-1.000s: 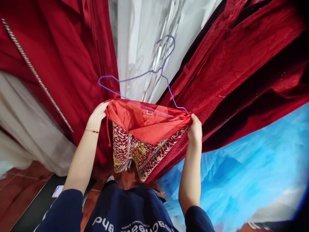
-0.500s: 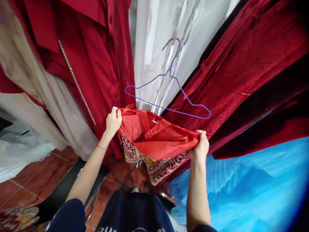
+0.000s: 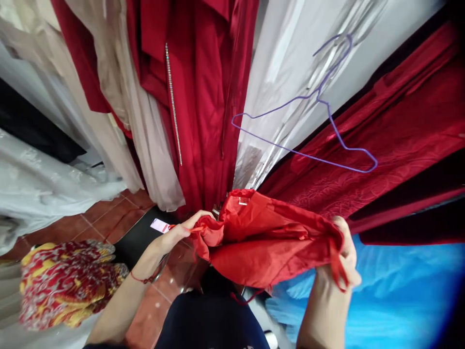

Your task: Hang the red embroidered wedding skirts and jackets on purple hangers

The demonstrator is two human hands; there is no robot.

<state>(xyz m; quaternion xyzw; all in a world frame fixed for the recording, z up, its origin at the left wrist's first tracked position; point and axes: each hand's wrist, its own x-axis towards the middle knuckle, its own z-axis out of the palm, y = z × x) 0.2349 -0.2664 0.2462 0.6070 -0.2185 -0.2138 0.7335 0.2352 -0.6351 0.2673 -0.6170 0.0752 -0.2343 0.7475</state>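
A red lined garment (image 3: 261, 242) hangs bunched between my two hands, its plain red lining facing me. My left hand (image 3: 181, 232) pinches its left edge by a thin red cord. At the right edge my right hand (image 3: 343, 264) is closed on the fabric, with a red cord trailing over the fingers. A purple wire hanger (image 3: 308, 121) hangs bare above the garment, apart from it, in front of a white plastic garment cover (image 3: 286, 63).
Dark red dresses (image 3: 381, 126) hang at the right and a red dress with a rhinestone strip (image 3: 203, 97) at centre. Beige and white gowns (image 3: 119, 97) hang on the left. Blue tulle (image 3: 399, 291) fills the lower right. A red-and-gold embroidered cloth (image 3: 65, 276) lies lower left on the tiled floor.
The garment has come down and away from the purple hanger. My hands have lowered and drawn closer together, bunching the fabric. The view has swung left, showing more gowns and the embroidered cloth.
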